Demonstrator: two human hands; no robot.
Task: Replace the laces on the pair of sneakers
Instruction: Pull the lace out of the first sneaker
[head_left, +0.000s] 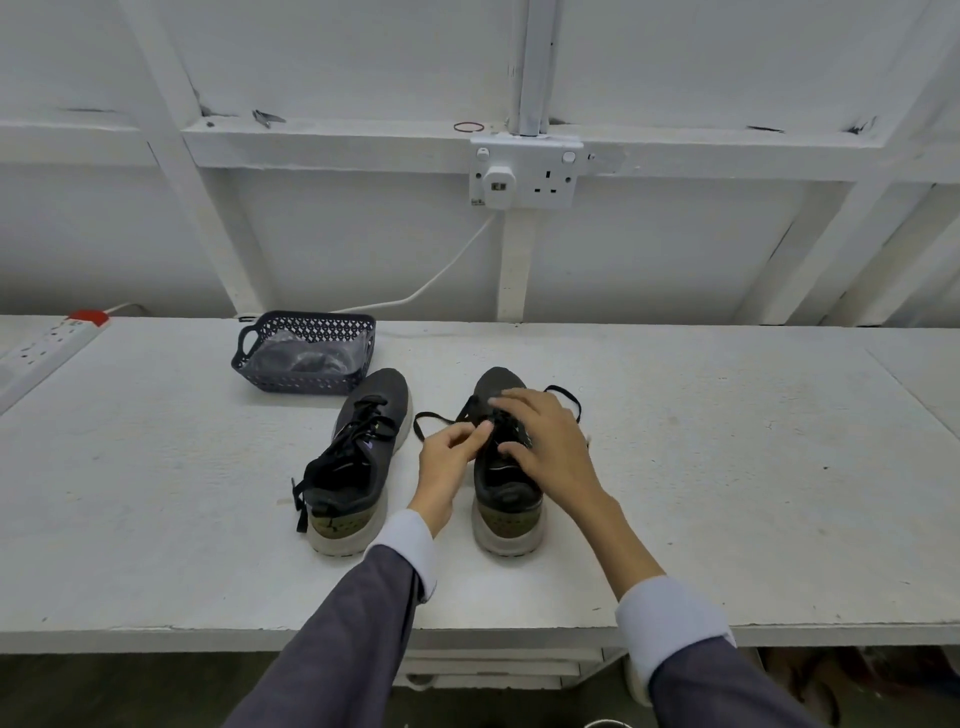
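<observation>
Two sneakers on the white counter (727, 467), dark uppers, pale soles, heels toward the person, toes toward the wall, side by side but apart. The left sneaker (358, 457) is untouched; its laces (358, 436) are threaded, with loose ends trailing past the heel down to the counter. The right sneaker (506, 499) is under both hands.

Two hands, both bare, with grey sleeves and white cuffs. The left hand (452, 457) sits just beside the right sneaker's inner side, its fingers curled, thumb and forefinger pinching one black lace (431, 415). That lace loops out to the left between the two sneakers. A second loop of it shows on the far right of the shoe. The right hand (545, 436) is spread over the top of the right sneaker, fingers straight and fanned, gripping nothing. Fingertips are at the lace area, but I cannot tell whether they actually touch.

One dark plastic basket (301, 384) stands behind the left sneaker, near its toe, with something in clear plastic inside; the contents are unclear. One white power strip (47, 348) with a red end lies at the far left edge. One double wall socket (524, 174) is on the white wall, with one plug in its left outlet. One white cable (447, 270) runs from it down behind the basket. One rubber band (469, 127) lies on the ledge above the socket.
</observation>
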